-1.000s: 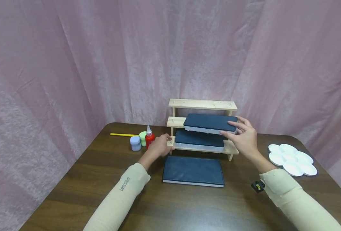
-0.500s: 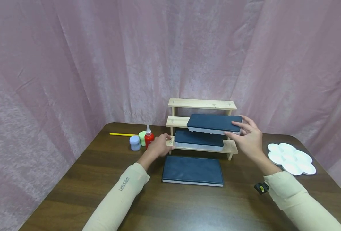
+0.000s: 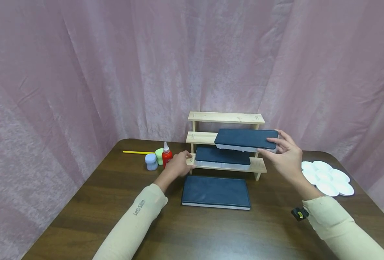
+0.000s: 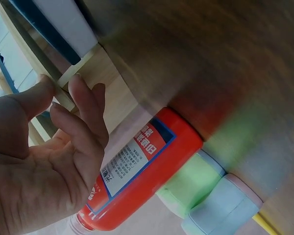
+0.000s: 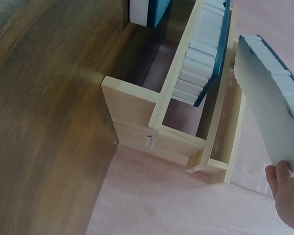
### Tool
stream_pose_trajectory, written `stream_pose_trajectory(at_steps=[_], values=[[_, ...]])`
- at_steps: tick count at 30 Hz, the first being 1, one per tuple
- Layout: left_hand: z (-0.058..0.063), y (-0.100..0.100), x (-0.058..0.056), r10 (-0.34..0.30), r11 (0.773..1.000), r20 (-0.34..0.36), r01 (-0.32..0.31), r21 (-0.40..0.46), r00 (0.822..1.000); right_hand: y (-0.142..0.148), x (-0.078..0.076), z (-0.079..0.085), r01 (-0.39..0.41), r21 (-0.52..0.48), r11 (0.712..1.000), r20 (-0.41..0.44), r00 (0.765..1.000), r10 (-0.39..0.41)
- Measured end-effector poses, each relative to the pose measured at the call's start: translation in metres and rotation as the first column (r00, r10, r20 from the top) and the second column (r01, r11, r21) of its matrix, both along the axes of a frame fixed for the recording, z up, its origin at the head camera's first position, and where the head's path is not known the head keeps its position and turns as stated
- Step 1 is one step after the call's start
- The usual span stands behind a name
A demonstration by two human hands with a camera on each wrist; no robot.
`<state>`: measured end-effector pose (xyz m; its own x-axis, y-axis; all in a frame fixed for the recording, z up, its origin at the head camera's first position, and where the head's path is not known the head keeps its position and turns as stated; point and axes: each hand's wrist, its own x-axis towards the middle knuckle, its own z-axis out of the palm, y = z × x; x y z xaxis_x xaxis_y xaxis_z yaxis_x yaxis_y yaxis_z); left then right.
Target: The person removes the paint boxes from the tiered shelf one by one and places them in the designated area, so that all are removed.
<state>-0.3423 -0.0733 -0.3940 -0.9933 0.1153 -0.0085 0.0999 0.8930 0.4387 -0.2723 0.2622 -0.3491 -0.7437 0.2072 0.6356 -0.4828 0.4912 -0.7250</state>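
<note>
A flat box (image 3: 246,138) with a dark blue lid and white sides is in my right hand (image 3: 287,157), pinched at its right end. In the head view it hangs in front of the middle step of a pale wooden stepped shelf (image 3: 226,117), and the right wrist view shows its white underside (image 5: 267,103) apart from the boards. A similar box (image 3: 222,155) sits on the lowest step; another (image 3: 216,191) lies on the table in front. My left hand (image 3: 177,164) pinches the left end of the lowest board, beside a red bottle (image 4: 142,169).
Left of the shelf stand a blue jar (image 3: 151,161) and a green jar (image 3: 159,156), with a yellow stick (image 3: 138,152) behind them. A white flower-shaped palette (image 3: 326,178) lies at the right of the brown table (image 3: 211,231). A pink curtain (image 3: 146,72) hangs behind.
My right hand has carried its box a little to the right, baring more of the middle step's left part. The left hand keeps its hold on the lowest board.
</note>
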Motion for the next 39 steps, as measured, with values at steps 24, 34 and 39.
stream_pose_trajectory(at_steps=[24, 34, 39], values=[[0.003, 0.001, -0.001, 0.006, 1.0, 0.014, -0.007, 0.002, 1.0, 0.035, 0.017, -0.003, -0.073, 0.001, 0.997, -0.018, 0.997, 0.073], [0.003, 0.001, -0.002, 0.009, 1.0, 0.009, -0.009, 0.0, 1.0, 0.044, 0.021, -0.004, -0.103, -0.068, 0.992, -0.066, 0.993, 0.098], [0.002, 0.001, -0.002, 0.007, 1.0, 0.012, -0.007, 0.001, 1.0, 0.05, 0.027, -0.004, -0.157, -0.115, 0.981, -0.081, 0.986, 0.148]])
